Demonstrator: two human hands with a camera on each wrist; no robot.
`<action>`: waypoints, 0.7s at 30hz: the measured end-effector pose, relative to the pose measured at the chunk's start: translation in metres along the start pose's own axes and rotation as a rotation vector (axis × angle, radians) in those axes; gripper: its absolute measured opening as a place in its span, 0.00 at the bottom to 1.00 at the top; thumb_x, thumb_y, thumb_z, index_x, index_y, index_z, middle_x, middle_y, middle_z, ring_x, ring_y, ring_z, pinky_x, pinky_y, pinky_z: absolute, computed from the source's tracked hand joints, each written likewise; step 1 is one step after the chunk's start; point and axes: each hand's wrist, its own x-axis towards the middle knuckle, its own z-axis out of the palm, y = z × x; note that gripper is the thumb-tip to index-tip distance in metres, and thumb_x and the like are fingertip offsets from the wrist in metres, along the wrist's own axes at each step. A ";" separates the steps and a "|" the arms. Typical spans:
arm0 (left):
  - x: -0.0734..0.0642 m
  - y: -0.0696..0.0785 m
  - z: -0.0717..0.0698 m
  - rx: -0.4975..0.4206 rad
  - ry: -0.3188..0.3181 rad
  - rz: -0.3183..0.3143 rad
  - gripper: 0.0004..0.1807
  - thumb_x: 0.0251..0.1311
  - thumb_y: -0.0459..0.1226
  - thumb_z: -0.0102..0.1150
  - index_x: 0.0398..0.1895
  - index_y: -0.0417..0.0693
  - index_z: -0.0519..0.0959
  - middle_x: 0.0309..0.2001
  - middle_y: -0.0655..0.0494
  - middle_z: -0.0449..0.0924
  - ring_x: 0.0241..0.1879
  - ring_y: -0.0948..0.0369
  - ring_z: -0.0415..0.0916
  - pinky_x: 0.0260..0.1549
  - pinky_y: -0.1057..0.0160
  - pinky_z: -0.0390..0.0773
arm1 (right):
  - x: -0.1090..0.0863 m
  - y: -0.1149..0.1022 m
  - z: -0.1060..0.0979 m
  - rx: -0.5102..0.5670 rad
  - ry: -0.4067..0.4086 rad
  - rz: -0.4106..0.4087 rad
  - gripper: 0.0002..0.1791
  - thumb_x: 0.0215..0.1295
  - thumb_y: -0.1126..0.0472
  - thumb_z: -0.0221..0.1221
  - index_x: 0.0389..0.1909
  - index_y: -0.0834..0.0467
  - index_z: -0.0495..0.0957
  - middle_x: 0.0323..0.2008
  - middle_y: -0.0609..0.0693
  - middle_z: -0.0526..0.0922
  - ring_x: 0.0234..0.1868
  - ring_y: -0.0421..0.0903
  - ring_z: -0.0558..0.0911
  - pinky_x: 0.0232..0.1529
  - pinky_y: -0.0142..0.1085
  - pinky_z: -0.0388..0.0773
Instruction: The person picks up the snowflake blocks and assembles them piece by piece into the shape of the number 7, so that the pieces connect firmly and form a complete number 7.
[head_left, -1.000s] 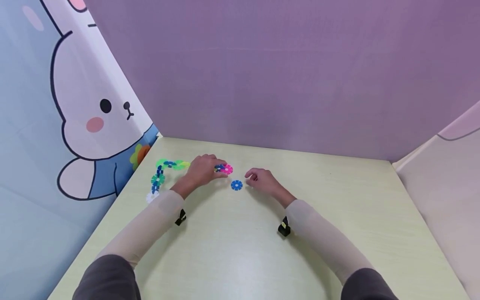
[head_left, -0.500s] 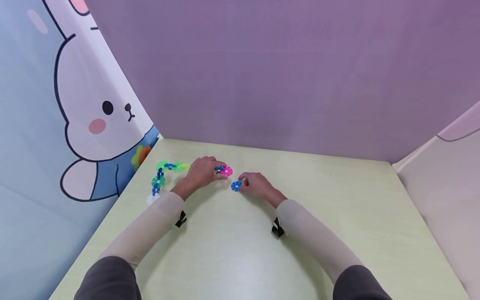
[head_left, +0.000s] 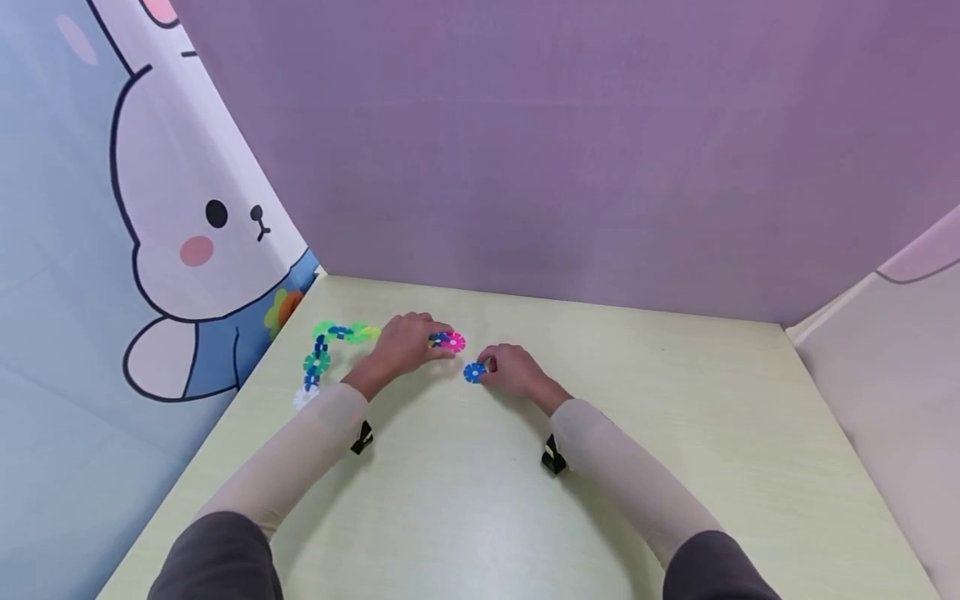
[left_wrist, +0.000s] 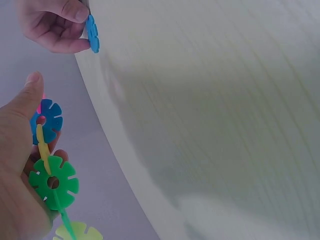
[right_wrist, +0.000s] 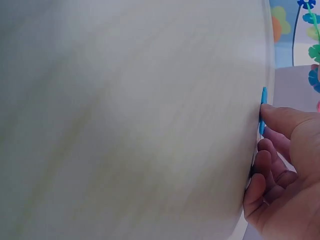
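A chain of slotted plastic snowflake discs bends across the table's far left, with a white disc (head_left: 302, 397) at its near end and a pink disc (head_left: 456, 342) at the other. My left hand (head_left: 403, 344) holds the chain near the pink end. In the left wrist view a blue disc (left_wrist: 55, 122), a yellow disc (left_wrist: 42, 142) and a green disc (left_wrist: 65, 172) interlock along the palm, which partly hides the chain. My right hand (head_left: 516, 372) pinches a single blue disc (head_left: 471, 373) by its edge, just below and right of the pink disc. The right wrist view shows this disc (right_wrist: 263, 95) edge-on between thumb and fingers.
The pale table (head_left: 675, 433) extends right and toward me. A purple cloth wall (head_left: 555, 167) closes off the back, a rabbit-printed cloth (head_left: 165, 192) the left, and a pale panel (head_left: 892, 375) the right. Black straps (head_left: 553, 457) hang under both wrists.
My right hand has moved left to the loose blue disc and taken it between thumb and finger; the disc has barely shifted. The left hand stays nearly still on the chain.
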 end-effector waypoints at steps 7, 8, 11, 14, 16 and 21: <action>0.000 0.000 0.000 -0.004 -0.006 0.009 0.28 0.57 0.55 0.72 0.62 0.62 0.82 0.49 0.51 0.86 0.47 0.52 0.82 0.50 0.50 0.82 | 0.000 0.002 0.001 0.033 0.005 0.011 0.15 0.64 0.59 0.70 0.48 0.58 0.79 0.41 0.50 0.82 0.41 0.46 0.78 0.50 0.39 0.80; 0.000 -0.001 0.001 -0.001 -0.005 0.012 0.28 0.57 0.55 0.72 0.62 0.62 0.82 0.49 0.52 0.86 0.46 0.52 0.82 0.49 0.50 0.82 | -0.001 0.003 0.000 0.046 0.004 0.012 0.15 0.64 0.59 0.70 0.48 0.57 0.78 0.40 0.50 0.82 0.41 0.46 0.78 0.50 0.39 0.81; 0.000 -0.001 0.001 -0.002 -0.002 0.016 0.28 0.57 0.55 0.72 0.62 0.62 0.82 0.48 0.52 0.86 0.45 0.52 0.82 0.48 0.51 0.82 | -0.003 0.003 -0.001 0.086 -0.006 0.020 0.15 0.64 0.60 0.70 0.47 0.57 0.75 0.39 0.51 0.81 0.40 0.47 0.78 0.48 0.38 0.81; 0.001 -0.001 0.001 -0.005 -0.002 0.020 0.28 0.57 0.56 0.72 0.61 0.62 0.82 0.49 0.52 0.86 0.46 0.52 0.82 0.48 0.50 0.82 | -0.004 0.005 -0.002 0.092 -0.012 0.012 0.13 0.66 0.60 0.68 0.47 0.56 0.77 0.39 0.50 0.83 0.39 0.45 0.79 0.47 0.37 0.80; 0.000 0.000 0.001 -0.011 -0.002 0.022 0.28 0.57 0.56 0.72 0.61 0.62 0.83 0.49 0.51 0.86 0.46 0.52 0.81 0.48 0.50 0.82 | -0.005 0.006 -0.003 0.088 -0.016 -0.001 0.11 0.68 0.59 0.66 0.47 0.55 0.78 0.38 0.49 0.83 0.37 0.44 0.78 0.44 0.36 0.79; 0.000 0.002 0.001 -0.005 0.000 0.021 0.28 0.57 0.56 0.72 0.61 0.62 0.83 0.49 0.51 0.86 0.46 0.51 0.81 0.47 0.50 0.82 | -0.008 0.010 -0.009 0.103 0.004 -0.043 0.06 0.72 0.57 0.61 0.44 0.54 0.82 0.33 0.48 0.83 0.32 0.45 0.76 0.38 0.35 0.74</action>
